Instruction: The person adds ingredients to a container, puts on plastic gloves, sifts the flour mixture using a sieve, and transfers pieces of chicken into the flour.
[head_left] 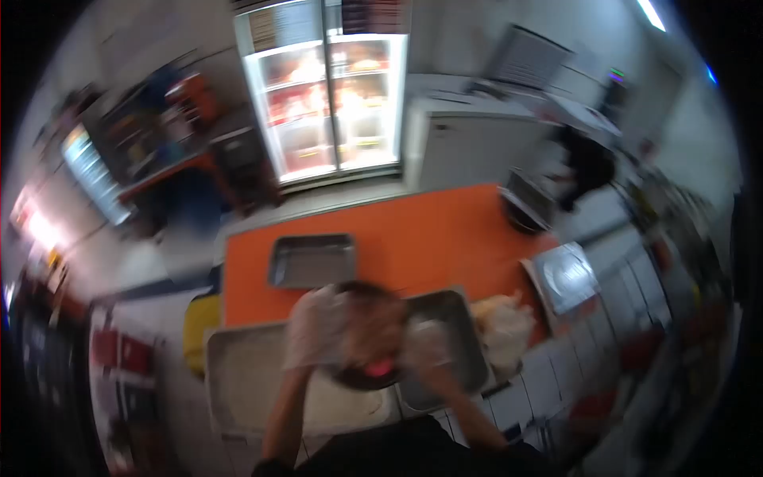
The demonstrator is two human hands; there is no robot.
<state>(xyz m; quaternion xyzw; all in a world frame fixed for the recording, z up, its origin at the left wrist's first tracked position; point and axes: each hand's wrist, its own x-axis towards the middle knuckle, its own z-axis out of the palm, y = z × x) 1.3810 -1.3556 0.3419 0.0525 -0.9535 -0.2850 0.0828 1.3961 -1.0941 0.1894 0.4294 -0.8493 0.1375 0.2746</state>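
A dark round bowl with reddish-brown contents, seemingly raw meat, and a bright pink-red spot near its front is held above the trays. My left hand, in a pale clear glove, grips the bowl's left side. On the opposite rim is my right hand, also gloved and smeared by motion; its separate fingers do not show. Below the left hand lies a wide metal tray with a whitish, flour-like layer. A deeper grey metal pan sits under the right hand.
The orange table bears an empty-looking metal tray behind the bowl. To the right are a plastic bag, a scale-like device with a shiny silver top and a dark container. A lit glass-door fridge stands beyond.
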